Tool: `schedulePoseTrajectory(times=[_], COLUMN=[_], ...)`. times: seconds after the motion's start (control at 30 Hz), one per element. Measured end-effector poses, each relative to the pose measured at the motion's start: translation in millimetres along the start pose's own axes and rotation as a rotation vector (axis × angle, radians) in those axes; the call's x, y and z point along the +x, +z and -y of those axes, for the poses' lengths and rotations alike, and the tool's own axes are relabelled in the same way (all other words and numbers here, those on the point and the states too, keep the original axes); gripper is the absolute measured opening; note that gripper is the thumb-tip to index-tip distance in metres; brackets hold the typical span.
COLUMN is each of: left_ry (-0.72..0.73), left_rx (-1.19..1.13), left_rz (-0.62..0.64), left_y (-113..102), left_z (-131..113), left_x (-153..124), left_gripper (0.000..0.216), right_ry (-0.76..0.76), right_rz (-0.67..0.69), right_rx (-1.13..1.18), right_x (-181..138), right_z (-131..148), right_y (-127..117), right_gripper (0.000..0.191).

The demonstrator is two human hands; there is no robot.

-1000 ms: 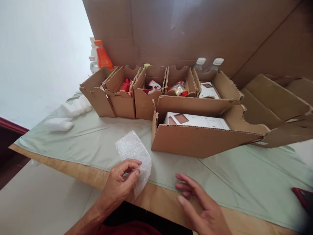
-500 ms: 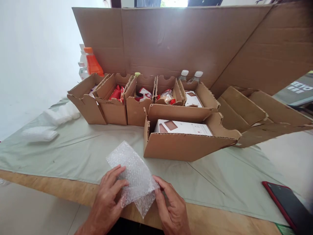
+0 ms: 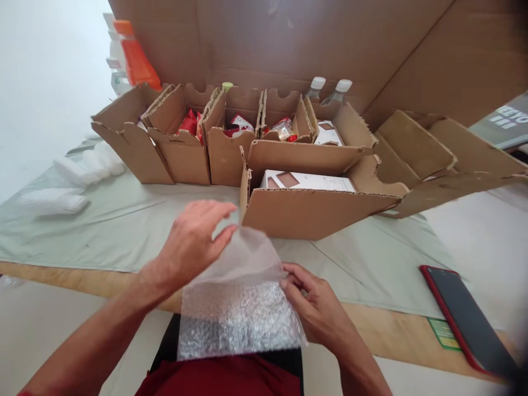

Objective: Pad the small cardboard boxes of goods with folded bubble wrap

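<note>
Bubble wrap [image 3: 239, 316]: clear, glossy, dimpled sheet between both hands, overhanging the table's wooden edge [image 3: 379, 333].
Right hand [image 3: 313, 305]: thumb and finger pinch the sheet's right side.
Left hand [image 3: 196, 234]: thumb and forefinger narrowly parted at its upper edge; blurred, grip cannot be told.
Cardboard bin [image 3: 317, 214]: just beyond, holding a white box [image 3: 317, 181].
Phone [image 3: 464, 316]: red-cased, right.
Cloth [image 3: 119, 236]: pale green, creased.

We pinch a clear bubble-wrap sheet [image 3: 239, 319] by its side edge in our right hand [image 3: 311, 302]. Its hazy, smoother upper part curves up to the fingertips of our left hand [image 3: 198, 234]; its crinkled, silvery lower part spreads out below and between both hands, its nearly straight bottom edge nearest us.
</note>
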State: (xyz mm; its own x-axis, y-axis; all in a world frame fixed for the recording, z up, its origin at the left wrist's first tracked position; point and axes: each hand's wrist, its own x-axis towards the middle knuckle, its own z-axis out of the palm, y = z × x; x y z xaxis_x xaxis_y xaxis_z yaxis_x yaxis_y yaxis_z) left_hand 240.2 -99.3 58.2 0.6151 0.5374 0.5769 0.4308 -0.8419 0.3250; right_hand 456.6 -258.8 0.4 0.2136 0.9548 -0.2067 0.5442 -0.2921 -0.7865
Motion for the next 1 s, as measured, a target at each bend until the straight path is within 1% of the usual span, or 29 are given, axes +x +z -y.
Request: schedulePoseTrajectory(times=[0.03,0.1,0.17,0.2,0.3,0.4,0.47,0.5,0.6,0.63,0.7,0.77,0.8,0.87,0.93,1.0], left_ry=[-0.022,-0.097,-0.139,-0.134,-0.077,-0.054,-0.061,-0.065,-0.046,-0.012,0.079,0.154,0.174,0.185,0.186,0.192], left_rx=[0.019,0.011,-0.022,-0.038,-0.099,-0.123,-0.131,-0.143,-0.160,-0.147,-0.094,-0.027,0.004,0.045,0.040,-0.001], left_rz=[-0.008,-0.042,-0.065,-0.055,0.069,0.220,0.289,0.311,0.394,0.445,0.559,0.622,0.625,0.593,0.536,0.475], left_y=[3,4,0,-2,3,17,20,19,4,-2,-8,-8,-5,1,5,6], left_z=[5,9,6,3,-5,-5,-2,0,6,8,10,9,9,7,5,4], left_x=[-1,-14,-39,-55,-98,-124,-132,-135,-144,-148,-157,-164,-167,-168,-167,-166], left_gripper=[0.016,0.021,0.022,0.022,0.025,0.025,0.028,0.032,0.048,0.054,0.065,0.075,0.078,0.080,0.076,0.070], right_ry=[0.017,0.036,0.040,0.033,-0.026,-0.127,-0.212,-0.262,-0.438,-0.491,-0.567,-0.602,-0.616,-0.647,-0.685,-0.726], right_rz=[-0.055,-0.143,-0.187,-0.199,-0.243,-0.293,-0.304,-0.315,-0.354,-0.347,-0.285,-0.222,-0.206,-0.193,-0.184,-0.188], right_rx=[-0.087,-0.229,-0.288,-0.296,-0.309,-0.316,-0.343,-0.370,-0.520,-0.580,-0.692,-0.771,-0.793,-0.795,-0.736,-0.623], right_x=[0,-3,-7,-9,-14,-18,-27,-33,-55,-62,-71,-72,-70,-64,-60,-60], right_z=[-7,-21,-33,-37,-46,-51,-55,-57,-66,-69,-73,-75,-74,-70,-64,-57], right_y=[3,7,10,10,8,5,3,2,-2,-3,-2,2,5,10,11,8], right_gripper=[0.046,0.049,0.051,0.051,0.047,0.040,0.035,0.033,0.035,0.039,0.045,0.049,0.050,0.050,0.045,0.036])
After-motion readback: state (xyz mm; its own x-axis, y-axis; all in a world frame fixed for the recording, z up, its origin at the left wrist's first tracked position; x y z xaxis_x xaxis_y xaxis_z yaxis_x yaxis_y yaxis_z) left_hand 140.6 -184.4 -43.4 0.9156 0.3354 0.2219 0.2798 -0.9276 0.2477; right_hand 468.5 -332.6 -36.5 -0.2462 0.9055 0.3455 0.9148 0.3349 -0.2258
